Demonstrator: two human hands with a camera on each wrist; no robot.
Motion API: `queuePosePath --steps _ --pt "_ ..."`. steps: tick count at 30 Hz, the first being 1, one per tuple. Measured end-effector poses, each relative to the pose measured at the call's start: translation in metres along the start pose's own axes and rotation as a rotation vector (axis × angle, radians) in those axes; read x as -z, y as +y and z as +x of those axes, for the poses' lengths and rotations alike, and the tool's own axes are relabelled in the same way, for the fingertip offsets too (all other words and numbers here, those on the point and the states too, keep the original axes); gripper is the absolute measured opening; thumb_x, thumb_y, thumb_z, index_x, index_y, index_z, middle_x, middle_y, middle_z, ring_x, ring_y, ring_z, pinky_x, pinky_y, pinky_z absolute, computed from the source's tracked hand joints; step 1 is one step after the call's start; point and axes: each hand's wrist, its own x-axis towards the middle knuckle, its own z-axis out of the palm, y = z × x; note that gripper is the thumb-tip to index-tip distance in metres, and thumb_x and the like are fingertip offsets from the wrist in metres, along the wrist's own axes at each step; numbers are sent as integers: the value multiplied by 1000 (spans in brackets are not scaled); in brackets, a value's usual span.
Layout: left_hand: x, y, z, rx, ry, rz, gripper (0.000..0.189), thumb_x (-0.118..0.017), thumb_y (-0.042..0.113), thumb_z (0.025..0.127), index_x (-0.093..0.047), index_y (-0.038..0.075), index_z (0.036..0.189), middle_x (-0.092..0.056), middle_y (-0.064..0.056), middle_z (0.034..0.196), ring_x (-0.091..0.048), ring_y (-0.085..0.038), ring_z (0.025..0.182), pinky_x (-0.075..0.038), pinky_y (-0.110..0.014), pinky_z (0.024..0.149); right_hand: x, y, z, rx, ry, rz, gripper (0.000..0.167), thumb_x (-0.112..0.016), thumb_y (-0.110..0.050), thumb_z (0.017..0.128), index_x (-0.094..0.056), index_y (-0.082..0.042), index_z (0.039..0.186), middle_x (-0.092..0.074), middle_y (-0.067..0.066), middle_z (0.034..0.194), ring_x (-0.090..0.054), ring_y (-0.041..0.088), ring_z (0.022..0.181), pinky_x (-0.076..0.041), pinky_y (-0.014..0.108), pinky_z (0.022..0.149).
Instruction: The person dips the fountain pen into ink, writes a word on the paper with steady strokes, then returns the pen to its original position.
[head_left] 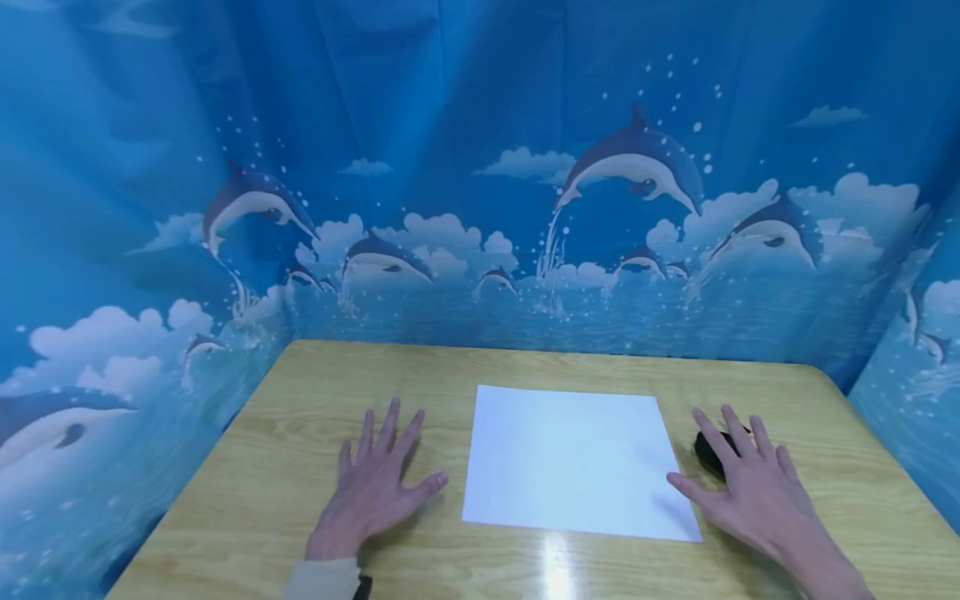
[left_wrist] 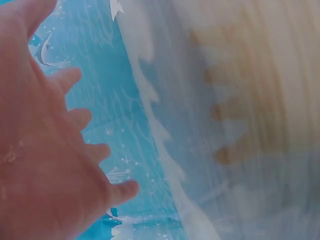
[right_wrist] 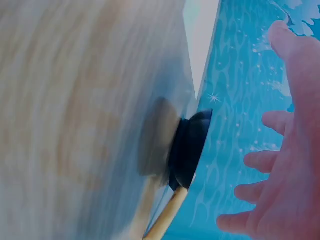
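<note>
Fingers spread, my left hand [head_left: 377, 487] hovers over the table to the left of a white sheet of paper [head_left: 566, 462]. Nothing lies in its palm; the left wrist view shows the hand [left_wrist: 50, 150] apart from the tabletop. My right hand [head_left: 761, 498], also spread, is held above a small black pan-like thing [head_left: 708, 454], which it partly hides in the head view. From the side, that thing [right_wrist: 190, 150] has a shallow black bowl and a pale wooden handle [right_wrist: 169, 212]. The right hand [right_wrist: 285, 165] stands clear of it, its thumb near the paper's right edge in the head view.
The light wood-grain table [head_left: 360, 367] is glossy and has rounded far corners. A blue curtain [head_left: 450, 167] printed with dolphins and clouds hangs behind it and on both sides. Light glares off the tabletop just in front of the paper.
</note>
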Motion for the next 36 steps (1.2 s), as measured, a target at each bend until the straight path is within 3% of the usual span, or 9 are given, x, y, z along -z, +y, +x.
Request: queuePosePath --steps 4,13,17,23,30,36 --pt "-3 1 3 -36 0 -67 87 -57 68 93 -22 29 163 -2 -7 174 -6 -47 158 -13 -80 117 3 8 -4 10 12 32 97 -61 -67 92 -17 -20 165 -18 34 165 -18 69 142 -26 84 100" --pt "-6 12 11 -73 -6 -158 76 -64 57 95 -36 27 159 -23 -8 171 -23 -44 155 -21 -80 115 5 32 -11 -14 11 67 100 -64 -62 93 -12 -17 166 -17 41 162 -17 69 141 -27 86 97" --pt "-8 18 13 -90 -47 -184 74 -66 56 94 -41 28 157 -27 -7 170 -29 -42 154 -23 -81 112 4 45 -15 -3 43 63 100 -70 -54 91 -15 -14 165 -23 41 159 -25 68 138 -31 86 94" --pt "-9 26 18 -113 -120 -189 71 -67 54 92 -45 28 154 -33 -9 168 -33 -42 151 -23 -84 110 0 64 -17 44 147 68 91 -82 -34 84 -36 -3 155 -43 44 142 -46 66 116 -41 82 83" --pt "-11 35 27 -159 -173 -143 68 -69 51 92 -48 28 152 -36 -6 167 -33 -43 151 -24 -83 111 6 78 -7 -13 26 66 81 -79 -32 87 -43 8 147 -49 48 132 -51 68 110 -46 77 83" --pt "-13 42 36 -196 -234 -150 67 -70 49 92 -48 28 152 -33 -4 168 -27 -46 153 -18 -84 112 9 86 4 -32 -17 66 69 -80 -24 85 -52 12 137 -62 43 118 -65 56 95 -54 66 74"
